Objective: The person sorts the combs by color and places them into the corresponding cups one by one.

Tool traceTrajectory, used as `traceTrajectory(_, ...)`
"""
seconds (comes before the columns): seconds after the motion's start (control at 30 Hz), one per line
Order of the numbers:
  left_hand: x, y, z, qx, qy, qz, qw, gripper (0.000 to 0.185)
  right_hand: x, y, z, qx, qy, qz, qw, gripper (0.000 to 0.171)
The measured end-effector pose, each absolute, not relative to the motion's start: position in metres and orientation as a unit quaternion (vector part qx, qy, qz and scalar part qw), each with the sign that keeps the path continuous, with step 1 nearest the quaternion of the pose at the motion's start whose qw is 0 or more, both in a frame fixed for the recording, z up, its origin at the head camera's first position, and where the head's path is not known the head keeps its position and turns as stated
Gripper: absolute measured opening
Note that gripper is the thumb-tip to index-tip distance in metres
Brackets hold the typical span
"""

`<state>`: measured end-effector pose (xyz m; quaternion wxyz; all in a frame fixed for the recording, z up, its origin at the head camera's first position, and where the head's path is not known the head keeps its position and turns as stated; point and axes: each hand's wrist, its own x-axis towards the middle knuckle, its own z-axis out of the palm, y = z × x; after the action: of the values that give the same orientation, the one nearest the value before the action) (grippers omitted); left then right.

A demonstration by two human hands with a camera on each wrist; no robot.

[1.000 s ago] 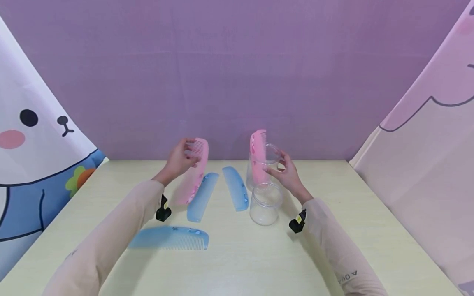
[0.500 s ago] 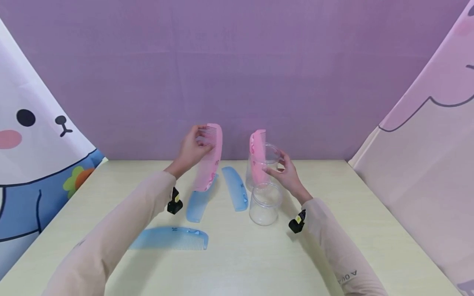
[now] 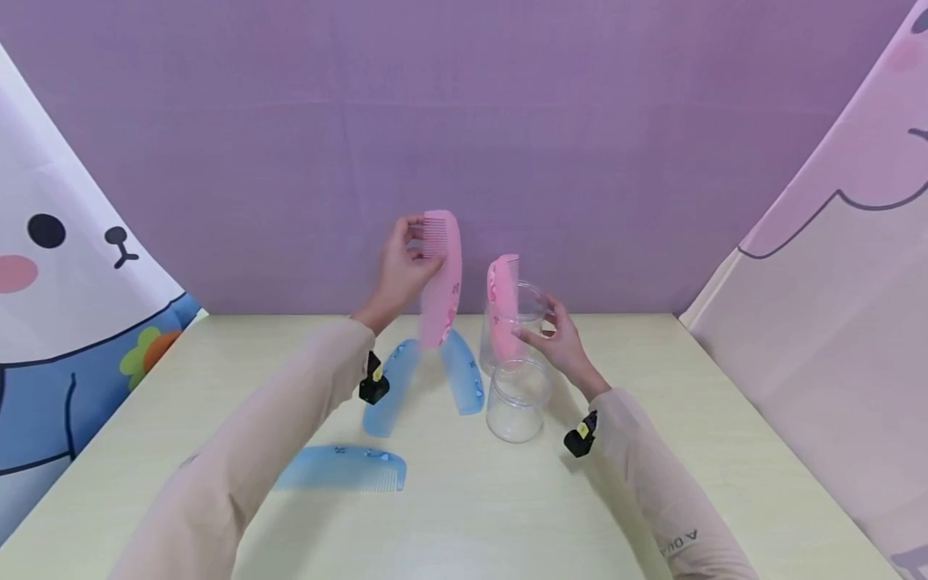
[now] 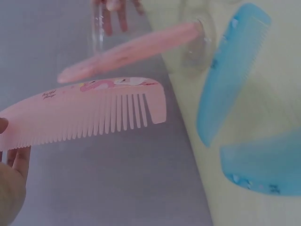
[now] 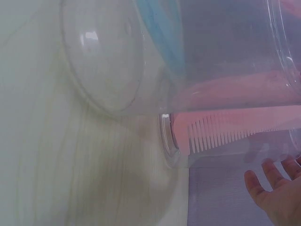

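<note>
My left hand (image 3: 413,244) pinches the toothed end of a pink comb (image 3: 443,282) and holds it upright in the air, left of a tall clear jar (image 3: 535,304). The left wrist view shows this comb (image 4: 89,110) with its teeth pointing down. My right hand (image 3: 544,324) grips that far jar, thumb in front and fingers behind. A second pink comb (image 3: 503,310) stands inside it, and in the right wrist view that comb (image 5: 235,113) shows through the wall. A shorter clear jar (image 3: 518,399) stands just in front.
Three blue combs lie on the pale wooden table (image 3: 725,403): two (image 3: 391,387) (image 3: 464,370) under the raised comb, one (image 3: 344,467) nearer me on the left. A purple backdrop stands behind, and cartoon-printed cloths (image 3: 58,266) hang at both sides.
My left hand has lifted the pink comb off the table and carried it up and to the right, closer to the far jar. The right hand and both jars have stayed put.
</note>
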<state>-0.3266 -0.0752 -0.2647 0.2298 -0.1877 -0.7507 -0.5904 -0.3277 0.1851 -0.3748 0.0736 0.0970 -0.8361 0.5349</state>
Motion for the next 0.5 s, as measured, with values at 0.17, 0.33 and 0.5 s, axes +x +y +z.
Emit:
traceTrajectory(0.17,-0.329,-0.064,-0.256,-0.197,-0.731,-0.593,0.274,0.051,-0.327,0.185,-0.375,0.097,-0.835,0.536,0.075,0.088)
traceTrajectory(0.33,-0.330,-0.054,-0.249,-0.198,-0.708,-0.606,0.304,0.049,-0.326,0.185,-0.372,0.101,-0.831,0.543,0.065,0.087)
traceTrajectory(0.5,-0.329,-0.046,-0.244,-0.184,-0.691,-0.621,0.321,0.048,-0.314,0.180,-0.359,0.103,-0.824,0.554,0.054,0.084)
